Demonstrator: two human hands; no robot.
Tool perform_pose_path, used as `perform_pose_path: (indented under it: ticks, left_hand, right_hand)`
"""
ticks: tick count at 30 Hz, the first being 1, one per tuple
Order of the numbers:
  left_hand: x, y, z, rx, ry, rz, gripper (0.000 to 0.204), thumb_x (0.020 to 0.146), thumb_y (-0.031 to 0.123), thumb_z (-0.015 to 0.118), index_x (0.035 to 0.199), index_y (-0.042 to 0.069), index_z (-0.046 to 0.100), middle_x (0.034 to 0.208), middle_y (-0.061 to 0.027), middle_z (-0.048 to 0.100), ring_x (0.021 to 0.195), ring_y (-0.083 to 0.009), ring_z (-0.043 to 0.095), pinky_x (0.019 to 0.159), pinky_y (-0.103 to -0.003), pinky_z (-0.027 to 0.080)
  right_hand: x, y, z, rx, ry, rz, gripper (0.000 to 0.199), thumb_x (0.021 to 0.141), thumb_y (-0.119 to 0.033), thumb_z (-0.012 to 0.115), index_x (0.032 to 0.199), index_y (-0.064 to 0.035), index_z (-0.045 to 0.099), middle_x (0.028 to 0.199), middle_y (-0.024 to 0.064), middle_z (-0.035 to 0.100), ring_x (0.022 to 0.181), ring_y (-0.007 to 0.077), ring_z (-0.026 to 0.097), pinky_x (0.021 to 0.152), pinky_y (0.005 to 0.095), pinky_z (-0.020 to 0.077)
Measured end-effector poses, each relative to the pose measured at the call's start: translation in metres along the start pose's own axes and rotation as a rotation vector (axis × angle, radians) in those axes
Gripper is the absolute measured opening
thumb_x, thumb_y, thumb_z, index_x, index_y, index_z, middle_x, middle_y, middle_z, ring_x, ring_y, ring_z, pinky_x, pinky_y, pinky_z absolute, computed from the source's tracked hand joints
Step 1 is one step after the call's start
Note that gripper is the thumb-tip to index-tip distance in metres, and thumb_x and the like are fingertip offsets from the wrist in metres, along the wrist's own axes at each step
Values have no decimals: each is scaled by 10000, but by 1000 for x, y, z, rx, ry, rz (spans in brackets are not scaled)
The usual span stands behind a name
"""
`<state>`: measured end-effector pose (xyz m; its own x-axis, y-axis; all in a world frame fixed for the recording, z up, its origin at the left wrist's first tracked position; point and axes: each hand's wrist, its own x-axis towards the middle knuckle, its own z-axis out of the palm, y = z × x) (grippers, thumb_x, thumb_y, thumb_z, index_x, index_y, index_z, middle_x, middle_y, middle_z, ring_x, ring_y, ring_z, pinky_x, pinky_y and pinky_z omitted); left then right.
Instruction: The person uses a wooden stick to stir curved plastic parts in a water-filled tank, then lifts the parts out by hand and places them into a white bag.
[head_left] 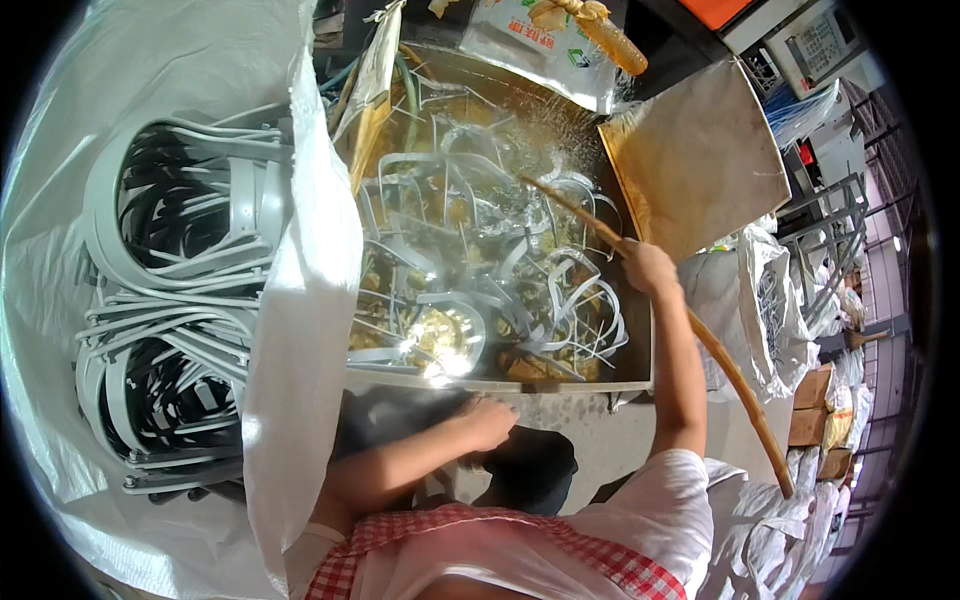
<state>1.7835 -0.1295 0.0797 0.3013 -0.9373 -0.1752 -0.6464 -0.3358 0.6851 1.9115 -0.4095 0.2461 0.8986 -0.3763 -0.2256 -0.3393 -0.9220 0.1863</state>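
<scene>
My right hand (650, 268) is wrapped round a long wooden stick (735, 370). The stick slants from the lower right over the rim of a metal tub (500, 384), and its far tip reaches the water inside. Many curved, pale grey plastic strips (585, 295) lie tangled in the tub's murky yellowish water, some poking above the surface. Just in front of the near rim, my left hand (485, 422) is loosely closed over my lap, with nothing visible in it. Water splashes near the stick's tip and blurs the strips there.
To the left, a large white woven sack (310, 330) stands open, holding stacked grey curved pieces (185, 290). A stained flat panel (705, 155) rises at the tub's right. Beyond are a printed plastic bag (540, 45), white sacks (770, 310) and cardboard boxes (808, 405).
</scene>
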Motion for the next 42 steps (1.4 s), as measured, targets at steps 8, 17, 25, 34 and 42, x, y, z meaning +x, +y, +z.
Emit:
perform_pose_path:
  ticks: [8, 17, 25, 34, 42]
  left_hand:
    - [6, 6, -4, 3, -143, -25, 293, 741, 208, 608, 1002, 77, 596, 992, -153, 591, 958, -340, 545, 843, -460, 417]
    - [13, 5, 1, 40, -172, -12, 269, 763, 195, 600, 993, 57, 581, 1010, -119, 617, 994, -296, 572, 930, -516, 351]
    - [3, 12, -15, 54, -200, -36, 352, 781, 253, 612, 1067, 60, 544, 1027, -112, 609, 1002, -298, 564, 929, -509, 350]
    - [1, 9, -7, 82, -157, -12, 340, 777, 254, 619, 1027, 37, 541, 1013, -158, 575, 965, -339, 557, 818, -452, 437]
    - [-9, 12, -17, 91, -142, -28, 327, 779, 257, 616, 1033, 61, 553, 1007, -145, 580, 981, -329, 553, 818, -463, 430]
  right_hand:
    - [16, 33, 65, -16, 30, 287, 307, 906, -177, 361, 1131, -15, 490, 1012, 208, 607, 952, 362, 591, 803, 439, 479]
    - [-35, 47, 98, 16, -53, 107, 293, 865, -173, 414, 1145, -126, 482, 905, 231, 610, 855, 397, 592, 715, 485, 473]
    - [-122, 87, 20, 28, 82, 223, 276, 851, -202, 409, 1104, -159, 510, 884, 221, 608, 862, 398, 580, 732, 480, 456]
    - [-133, 89, 87, -36, -91, 288, 277, 818, -167, 482, 1090, -136, 527, 934, 199, 613, 889, 384, 581, 744, 473, 472]
    - [-173, 95, 0, -78, 49, 266, 355, 826, -138, 411, 1159, -174, 527, 943, 211, 606, 874, 385, 580, 743, 482, 452]
